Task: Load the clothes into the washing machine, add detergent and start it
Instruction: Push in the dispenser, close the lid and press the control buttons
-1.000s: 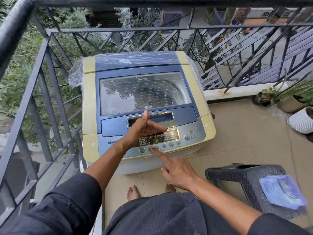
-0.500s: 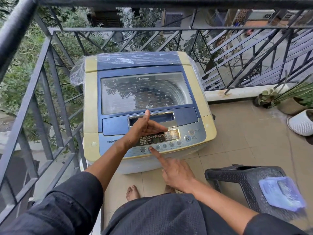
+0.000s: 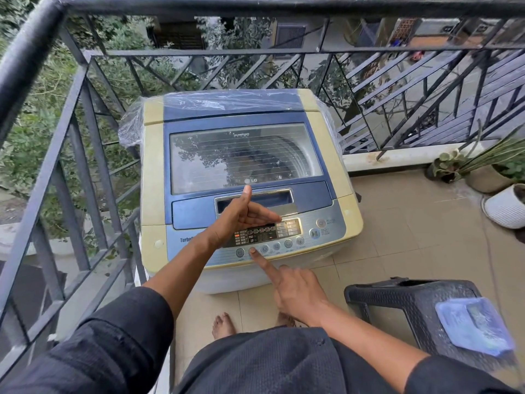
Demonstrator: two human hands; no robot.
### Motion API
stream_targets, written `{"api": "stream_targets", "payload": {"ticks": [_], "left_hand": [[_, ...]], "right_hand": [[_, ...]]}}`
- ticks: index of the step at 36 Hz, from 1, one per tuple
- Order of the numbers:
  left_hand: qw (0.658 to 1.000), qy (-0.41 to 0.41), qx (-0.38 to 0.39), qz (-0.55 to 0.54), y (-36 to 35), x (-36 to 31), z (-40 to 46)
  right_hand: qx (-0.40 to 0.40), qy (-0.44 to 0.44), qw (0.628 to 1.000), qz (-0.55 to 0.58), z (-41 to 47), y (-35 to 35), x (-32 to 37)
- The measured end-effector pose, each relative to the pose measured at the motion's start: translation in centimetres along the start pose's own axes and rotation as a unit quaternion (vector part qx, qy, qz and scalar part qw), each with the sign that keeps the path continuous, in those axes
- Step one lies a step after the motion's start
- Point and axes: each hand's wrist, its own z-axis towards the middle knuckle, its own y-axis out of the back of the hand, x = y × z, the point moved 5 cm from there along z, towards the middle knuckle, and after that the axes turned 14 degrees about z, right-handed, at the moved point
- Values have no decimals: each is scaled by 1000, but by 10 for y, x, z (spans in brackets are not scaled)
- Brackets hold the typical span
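Observation:
A blue and cream top-loading washing machine (image 3: 326, 143) stands on the balcony with its glass lid (image 3: 244, 157) closed. Dark clothes show dimly through the glass. Its control panel (image 3: 287, 237) runs along the front edge, the display partly lit. My left hand (image 3: 241, 216) is cupped edge-on over the display, fingers together, holding nothing. My right hand (image 3: 292, 285) has its index finger stretched out, tip touching a round button (image 3: 252, 250) in the panel's lower row, the other fingers curled.
A black metal railing (image 3: 76, 155) closes the left and far sides right behind the machine. A black plastic stool (image 3: 397, 297) at lower right carries a pale blue detergent packet (image 3: 474, 325). Potted plants (image 3: 502, 177) stand at the far right on the tiled floor. My bare feet are below the machine.
The display digits that glowed a second ago are dark now; small red indicators glow at its left. Both hands stay almost where they were, the right fingertip still on the lower buttons.

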Motion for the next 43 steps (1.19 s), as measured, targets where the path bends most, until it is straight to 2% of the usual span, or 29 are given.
{"api": "stream_targets", "payload": {"ticks": [9, 20, 43], "left_hand": [[1000, 1, -3, 1, -1, -2, 0], [1000, -8, -23, -4, -4, -4, -3], [999, -18, -37, 8, -6, -5, -6]], "right_hand": [[-3, 4, 997, 75, -1, -8, 0], [-24, -1, 997, 77, -8, -3, -11], [-96, -82, 988, 85, -23, -1, -56]]}}
